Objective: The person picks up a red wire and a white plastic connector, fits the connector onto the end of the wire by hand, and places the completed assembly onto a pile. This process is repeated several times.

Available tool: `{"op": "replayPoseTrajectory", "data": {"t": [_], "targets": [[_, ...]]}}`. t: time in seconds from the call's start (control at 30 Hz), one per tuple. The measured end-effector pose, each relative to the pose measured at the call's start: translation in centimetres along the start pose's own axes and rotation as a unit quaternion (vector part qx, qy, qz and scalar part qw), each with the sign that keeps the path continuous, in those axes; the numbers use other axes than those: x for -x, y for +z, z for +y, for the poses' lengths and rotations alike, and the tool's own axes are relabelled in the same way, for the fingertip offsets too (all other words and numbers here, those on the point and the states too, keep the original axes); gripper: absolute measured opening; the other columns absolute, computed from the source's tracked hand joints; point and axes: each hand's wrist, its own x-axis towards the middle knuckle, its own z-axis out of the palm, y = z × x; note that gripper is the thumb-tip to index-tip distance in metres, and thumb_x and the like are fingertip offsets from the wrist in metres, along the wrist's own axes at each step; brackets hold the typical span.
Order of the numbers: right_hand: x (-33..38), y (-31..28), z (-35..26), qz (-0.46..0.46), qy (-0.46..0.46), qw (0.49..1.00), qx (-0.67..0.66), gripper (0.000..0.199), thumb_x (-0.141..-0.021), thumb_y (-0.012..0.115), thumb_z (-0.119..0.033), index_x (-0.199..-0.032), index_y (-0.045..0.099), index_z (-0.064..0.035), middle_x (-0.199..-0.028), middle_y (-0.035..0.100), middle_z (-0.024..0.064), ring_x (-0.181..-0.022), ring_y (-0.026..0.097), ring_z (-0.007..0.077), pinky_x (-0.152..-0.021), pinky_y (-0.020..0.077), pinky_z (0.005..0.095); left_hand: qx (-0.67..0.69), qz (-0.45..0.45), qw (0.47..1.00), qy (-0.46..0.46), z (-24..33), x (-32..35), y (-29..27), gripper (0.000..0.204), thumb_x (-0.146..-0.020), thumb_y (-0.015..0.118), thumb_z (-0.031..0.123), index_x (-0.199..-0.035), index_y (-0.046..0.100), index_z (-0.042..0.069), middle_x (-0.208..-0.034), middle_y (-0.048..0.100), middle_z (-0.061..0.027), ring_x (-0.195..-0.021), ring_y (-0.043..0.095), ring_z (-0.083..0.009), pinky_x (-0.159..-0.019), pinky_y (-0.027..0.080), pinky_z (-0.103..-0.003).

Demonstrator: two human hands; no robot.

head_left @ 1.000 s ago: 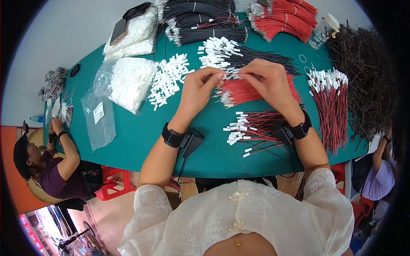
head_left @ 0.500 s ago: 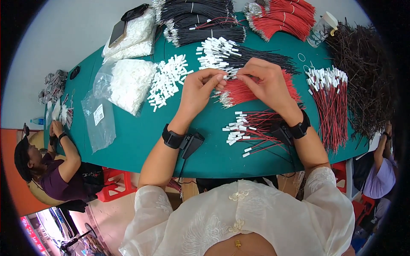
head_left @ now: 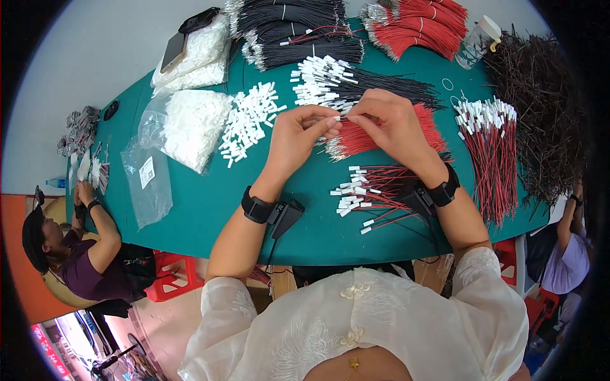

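Observation:
My left hand (head_left: 304, 134) pinches a small white connector housing (head_left: 338, 118) between thumb and forefinger. Fingertip to fingertip with it, my right hand (head_left: 393, 127) is closed in a pinch at the connector's other end; whatever it grips is too small and covered to make out. Below both hands lies a bundle of red wires (head_left: 362, 140) with bare metal ends. Just beyond is a bunch of black wires (head_left: 397, 86) tipped with white connectors. Nearer me rest red and black wires with white connectors (head_left: 356, 190).
Loose white connectors (head_left: 251, 120) lie left of my hands, beside an open bag of them (head_left: 197, 127). Black wire bundles (head_left: 305, 54) and red bundles (head_left: 419, 28) sit at the back. Connector-ended red wires (head_left: 489, 159) and a dark wire heap (head_left: 540, 114) occupy the right. Another person (head_left: 82, 254) sits left.
My fingertips have shifted very slightly, the left ones a little to the right, closer to the right ones. Both hands keep their pinch; the wires and bags lie as before.

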Motion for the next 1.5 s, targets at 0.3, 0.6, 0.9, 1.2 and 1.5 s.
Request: {"op": "replayPoseTrajectory", "data": {"t": [0.3, 0.6, 0.9, 1.2, 1.5], "targets": [[0.1, 0.5, 0.0, 0.009, -0.004, 1.000, -0.021, 0.008, -0.082, 0.072, 0.002, -0.089, 0.069, 0.0001, -0.077, 0.061, 0.0093, -0.069, 0.061, 0.0223, -0.057, 0.0474, 0.0312, 0.057, 0.013, 0.998, -0.017, 0.1, 0.1, 0.3, 0.018, -0.095, 0.066, 0.003, -0.110, 0.069, -0.007, -0.096, 0.074, -0.0150, -0.084, 0.072, -0.0181, -0.078, 0.060, -0.030], [0.1, 0.7, -0.2, 0.019, -0.023, 0.999, -0.014, 0.008, -0.081, 0.073, 0.002, -0.087, 0.069, 0.0005, -0.076, 0.060, 0.0093, -0.070, 0.061, 0.0231, -0.058, 0.0474, 0.0327, 0.085, 0.026, 0.996, -0.022, 0.0, 0.4, 1.0, 0.016, -0.095, 0.066, 0.002, -0.108, 0.070, -0.007, -0.094, 0.073, -0.0144, -0.083, 0.072, -0.0170, -0.076, 0.061, -0.028], [-0.3, 1.1, 0.3, 0.046, -0.046, 0.996, -0.057, 0.011, -0.083, 0.073, -0.001, -0.094, 0.071, 0.0003, -0.081, 0.067, 0.0113, -0.073, 0.065, 0.0232, -0.063, 0.0514, 0.0314, 0.088, 0.032, 0.996, 0.004, 0.2, 0.2, 0.6, 0.017, -0.097, 0.065, 0.006, -0.109, 0.069, -0.005, -0.094, 0.073, -0.0115, -0.081, 0.070, -0.0145, -0.077, 0.058, -0.027], [-1.0, -1.4, 1.8, -0.067, 0.046, 0.997, -0.016, 0.014, -0.087, 0.070, -0.002, -0.100, 0.070, 0.0029, -0.091, 0.072, 0.0137, -0.076, 0.068, 0.0266, -0.067, 0.0539, 0.0337, 0.036, 0.103, 0.993, 0.055, -2.2, -1.2, -0.8, 0.018, -0.100, 0.062, 0.012, -0.109, 0.068, -0.003, -0.090, 0.072, -0.0078, -0.079, 0.067, -0.0114, -0.073, 0.054, -0.024], [1.8, -5.7, -1.2, -0.254, 0.022, 0.964, 0.078, 0.011, -0.087, 0.069, -0.005, -0.095, 0.069, 0.0036, -0.090, 0.070, 0.0161, -0.079, 0.067, 0.0323, -0.072, 0.0535, 0.0374, 0.026, 0.117, 0.988, 0.099, -3.7, -1.3, -1.4, 0.022, -0.102, 0.060, 0.018, -0.107, 0.071, -0.001, -0.088, 0.071, -0.0043, -0.077, 0.064, -0.0085, -0.071, 0.050, -0.022]]}}
